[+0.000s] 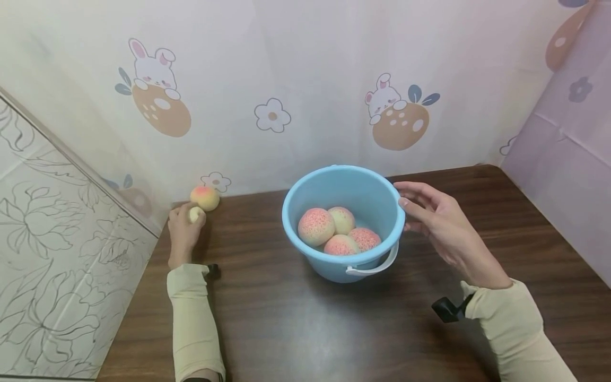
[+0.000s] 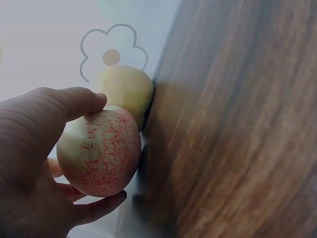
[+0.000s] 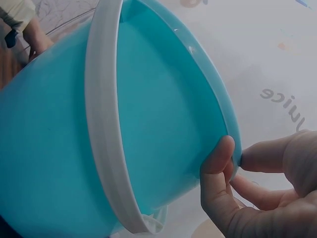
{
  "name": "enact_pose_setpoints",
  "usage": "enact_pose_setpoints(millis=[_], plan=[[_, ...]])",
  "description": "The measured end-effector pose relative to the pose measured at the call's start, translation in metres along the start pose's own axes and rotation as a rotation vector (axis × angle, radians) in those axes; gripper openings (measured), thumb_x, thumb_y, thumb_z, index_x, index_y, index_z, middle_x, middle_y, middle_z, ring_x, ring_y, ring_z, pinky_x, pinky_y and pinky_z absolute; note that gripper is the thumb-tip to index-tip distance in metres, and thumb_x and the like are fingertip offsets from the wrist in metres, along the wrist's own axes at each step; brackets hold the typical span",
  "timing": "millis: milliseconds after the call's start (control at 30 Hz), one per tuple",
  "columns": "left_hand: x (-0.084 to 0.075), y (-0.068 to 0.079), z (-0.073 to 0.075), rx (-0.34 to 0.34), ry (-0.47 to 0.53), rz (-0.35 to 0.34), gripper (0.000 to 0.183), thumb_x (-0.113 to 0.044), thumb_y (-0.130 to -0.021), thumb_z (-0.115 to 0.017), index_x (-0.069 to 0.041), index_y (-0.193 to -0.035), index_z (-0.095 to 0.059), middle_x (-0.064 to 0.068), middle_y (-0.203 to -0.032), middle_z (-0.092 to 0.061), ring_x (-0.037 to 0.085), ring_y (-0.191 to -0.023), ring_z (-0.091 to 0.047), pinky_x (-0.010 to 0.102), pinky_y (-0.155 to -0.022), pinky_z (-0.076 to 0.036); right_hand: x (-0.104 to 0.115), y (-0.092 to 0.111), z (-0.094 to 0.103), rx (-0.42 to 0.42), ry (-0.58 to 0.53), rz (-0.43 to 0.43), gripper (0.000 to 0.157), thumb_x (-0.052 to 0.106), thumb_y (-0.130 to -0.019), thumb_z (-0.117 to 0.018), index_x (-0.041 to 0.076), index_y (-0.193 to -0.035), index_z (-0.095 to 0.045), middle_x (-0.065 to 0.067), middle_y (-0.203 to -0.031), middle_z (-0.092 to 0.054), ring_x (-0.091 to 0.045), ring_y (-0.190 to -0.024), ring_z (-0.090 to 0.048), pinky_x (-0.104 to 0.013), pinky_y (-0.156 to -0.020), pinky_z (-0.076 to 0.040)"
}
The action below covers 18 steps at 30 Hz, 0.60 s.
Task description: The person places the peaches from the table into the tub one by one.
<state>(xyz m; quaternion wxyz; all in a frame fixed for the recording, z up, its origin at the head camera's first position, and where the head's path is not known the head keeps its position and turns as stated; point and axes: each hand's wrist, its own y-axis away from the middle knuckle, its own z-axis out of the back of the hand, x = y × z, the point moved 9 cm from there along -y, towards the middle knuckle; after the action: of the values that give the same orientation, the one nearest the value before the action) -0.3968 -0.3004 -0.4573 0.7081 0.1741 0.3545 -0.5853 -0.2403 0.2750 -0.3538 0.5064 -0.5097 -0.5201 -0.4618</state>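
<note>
At the table's far left, my left hand (image 1: pixel 183 233) grips a cream peach (image 2: pixel 101 153) with red speckles, its thumb on top and fingers curled underneath. Just behind it, near the wall, is a yellow peach (image 1: pixel 205 198) with a pink blush. A light blue bucket (image 1: pixel 329 269) stands upright mid-table and holds several pink-speckled peaches (image 1: pixel 316 227). On the bucket's right side, my right hand (image 1: pixel 441 223) pinches the rim between thumb and fingers. The bucket's white handle (image 1: pixel 379 266) hangs down toward the front right.
A dark brown wooden table (image 1: pixel 286 329) lies under everything. Behind it hangs a pale curtain (image 1: pixel 315 63) printed with rabbits and flowers. A white panel (image 1: pixel 52 239) with flower line drawings borders the left side, and a lilac sheet (image 1: pixel 568 138) the right.
</note>
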Motion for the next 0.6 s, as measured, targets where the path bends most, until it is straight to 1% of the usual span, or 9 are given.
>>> enact_pose_setpoints(millis=[100,300,500,600], plan=[[-0.007,0.001,0.004,-0.012,-0.019,-0.024,0.050,-0.026,-0.099,-0.062,-0.010,-0.146,-0.056,0.025,-0.150,-0.041,0.047,-0.136,-0.037,0.062,-0.107,-0.034,0.001,0.001,0.000,0.001,0.013,0.001,0.048,0.014,-0.099,-0.071,0.009,-0.143,-0.054,-0.003,-0.125,-0.065,-0.013,-0.094,-0.072,-0.025,-0.074,-0.063],[-0.027,0.000,0.011,-0.068,-0.018,-0.115,0.048,-0.024,-0.097,-0.067,-0.008,-0.142,-0.061,0.026,-0.142,-0.050,0.045,-0.132,-0.042,0.059,-0.107,-0.033,0.000,0.000,0.000,0.001,0.023,0.003,0.048,0.015,-0.099,-0.071,0.009,-0.144,-0.054,-0.004,-0.124,-0.066,-0.014,-0.093,-0.071,-0.024,-0.074,-0.062],[-0.044,-0.001,0.011,-0.112,-0.012,-0.177,0.048,-0.026,-0.094,-0.074,-0.010,-0.138,-0.065,0.024,-0.138,-0.053,0.042,-0.133,-0.042,0.058,-0.109,-0.031,0.000,0.000,0.001,-0.004,0.041,0.001,0.047,0.016,-0.099,-0.071,0.010,-0.143,-0.055,-0.002,-0.124,-0.066,-0.013,-0.093,-0.071,-0.024,-0.074,-0.062],[-0.054,-0.001,0.010,-0.141,-0.012,-0.204,0.049,-0.029,-0.093,-0.075,-0.012,-0.138,-0.066,0.022,-0.139,-0.054,0.042,-0.133,-0.042,0.059,-0.106,-0.033,0.001,0.001,0.000,-0.002,0.039,0.002,0.048,0.016,-0.099,-0.071,0.009,-0.144,-0.054,-0.003,-0.125,-0.065,-0.013,-0.094,-0.071,-0.024,-0.074,-0.062]])
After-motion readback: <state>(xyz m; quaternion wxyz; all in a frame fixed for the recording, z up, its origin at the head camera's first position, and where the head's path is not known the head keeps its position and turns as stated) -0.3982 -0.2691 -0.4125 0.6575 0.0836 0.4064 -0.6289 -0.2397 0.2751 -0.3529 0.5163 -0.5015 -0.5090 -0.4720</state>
